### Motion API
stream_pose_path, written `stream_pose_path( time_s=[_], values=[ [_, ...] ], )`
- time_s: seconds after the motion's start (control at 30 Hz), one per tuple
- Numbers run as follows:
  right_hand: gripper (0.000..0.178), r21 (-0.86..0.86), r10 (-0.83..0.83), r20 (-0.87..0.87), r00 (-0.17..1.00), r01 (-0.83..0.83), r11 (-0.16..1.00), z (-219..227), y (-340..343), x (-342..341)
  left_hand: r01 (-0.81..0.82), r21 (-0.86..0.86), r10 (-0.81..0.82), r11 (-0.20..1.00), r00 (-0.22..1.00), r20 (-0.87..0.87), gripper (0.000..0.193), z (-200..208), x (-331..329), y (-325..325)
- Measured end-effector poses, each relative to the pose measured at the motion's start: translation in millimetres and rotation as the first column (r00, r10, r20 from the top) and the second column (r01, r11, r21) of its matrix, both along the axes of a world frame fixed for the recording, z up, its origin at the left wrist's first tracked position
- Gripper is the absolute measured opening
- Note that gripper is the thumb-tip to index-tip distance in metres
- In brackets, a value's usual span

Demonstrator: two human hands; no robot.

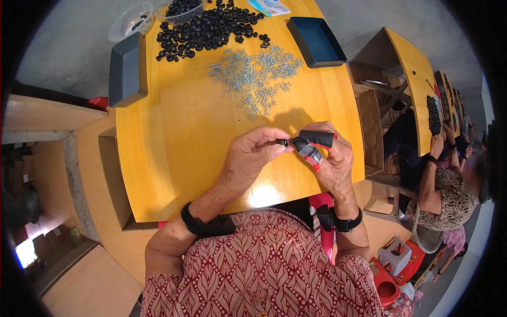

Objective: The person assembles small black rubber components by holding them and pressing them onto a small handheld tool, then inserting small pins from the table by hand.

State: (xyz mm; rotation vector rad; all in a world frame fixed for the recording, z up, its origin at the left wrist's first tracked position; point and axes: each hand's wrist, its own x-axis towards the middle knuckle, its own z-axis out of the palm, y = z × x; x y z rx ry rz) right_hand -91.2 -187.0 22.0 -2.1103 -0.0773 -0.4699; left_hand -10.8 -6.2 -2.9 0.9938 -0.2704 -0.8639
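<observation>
Close above the near half of the yellow table [169, 132], my two hands meet at the fingertips. My left hand [245, 158] pinches a small black plastic part [283, 142] between thumb and forefinger. Facing it, my right hand [335, 156] is closed, its thumb and forefinger wrapped in black and red coverings. Whatever sits between those covered fingertips is dark and too small to make out. Beyond my hands lies a spread pile of small metal springs [259, 74]. Farther off is a heap of small round black parts [203, 34].
A dark tray [127, 71] stands at the table's left edge, a blue-black tray [332, 62] at the far right. Clear plastic bowls [119, 36] are at the far left corner. On the right, a person [443, 198] sits at another yellow table [412, 63]. An open cardboard box [374, 132] is beside my table.
</observation>
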Motion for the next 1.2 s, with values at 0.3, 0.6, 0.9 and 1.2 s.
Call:
stream_pose_path(
  time_s=[0.3,0.6,0.9,1.2],
  values=[
    [0.023,-0.072,-0.008,0.022,1.000,0.010,0.997,4,2,3,-0.031,0.027,0.030,0.999,0.999,0.025,0.021,-4,-1,0],
    [0.021,-0.125,0.018,0.039,0.999,-0.013,0.992,6,5,4,-0.053,0.079,0.047,0.995,0.995,0.086,0.017,-7,-1,-1],
    [0.020,-0.283,0.030,0.059,0.998,-0.012,0.959,6,11,4,-0.030,0.101,0.019,0.994,0.994,0.104,0.021,-13,-1,1],
    [0.031,-0.318,0.014,0.068,0.998,0.009,0.948,0,23,3,-0.065,0.071,0.065,0.995,0.998,-0.009,0.022,-15,1,4]
  ],
)
